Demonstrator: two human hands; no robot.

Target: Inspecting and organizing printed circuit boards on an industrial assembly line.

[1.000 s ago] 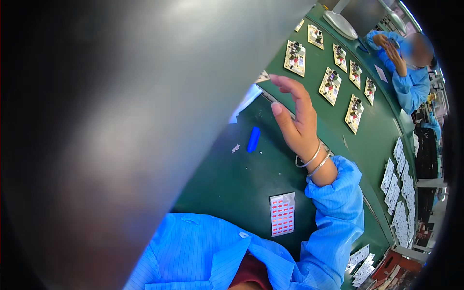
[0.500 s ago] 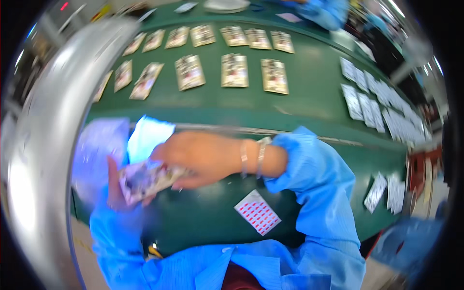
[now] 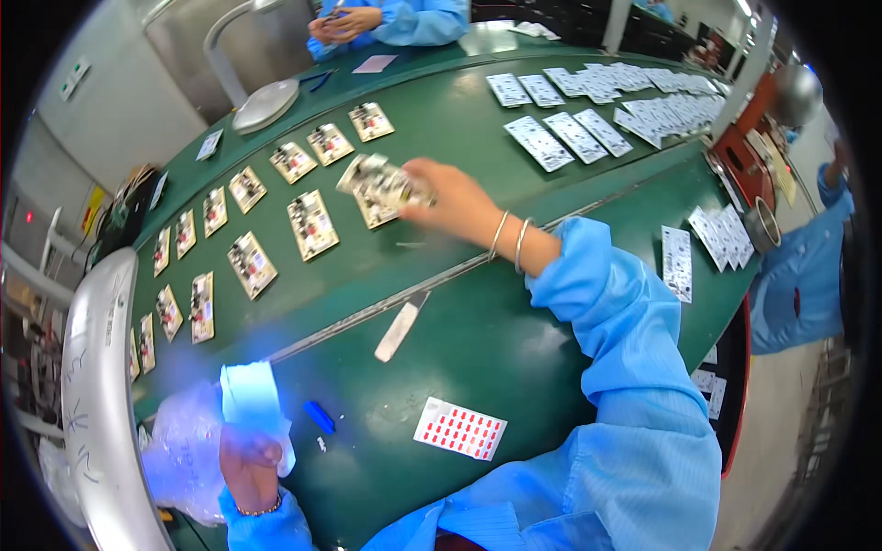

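Note:
My right hand [image 3: 452, 202] grips one end of a circuit board [image 3: 378, 174] crowded with components. The held board is blurred and tilted above another board [image 3: 375, 211] lying on the bench. At the lower left, my left hand [image 3: 250, 466] has curled, partly blurred fingers against a brightly lit white pad [image 3: 250, 393]; what they hold, if anything, is hidden. A clear plastic bag [image 3: 184, 450] lies beside that hand. Between my arms is a white sheet of red stickers [image 3: 461, 430]. Beyond it are a flat pale-handled tool [image 3: 397, 332] and a small blue object [image 3: 320, 418].
Rows of circuit boards [image 3: 312, 225] cover the far left of the green bench [image 3: 441, 248]. Many white-faced boards [image 3: 537, 144] stand to the right, more near the right edge [image 3: 677, 262]. A silver lamp arm [image 3: 101, 395] borders the left. A co-worker's hands [image 3: 344, 26] work across.
My right hand has left the left hand's side and carried the circuit board forward over the bench. My left hand now rests by the white pad. The view has turned.

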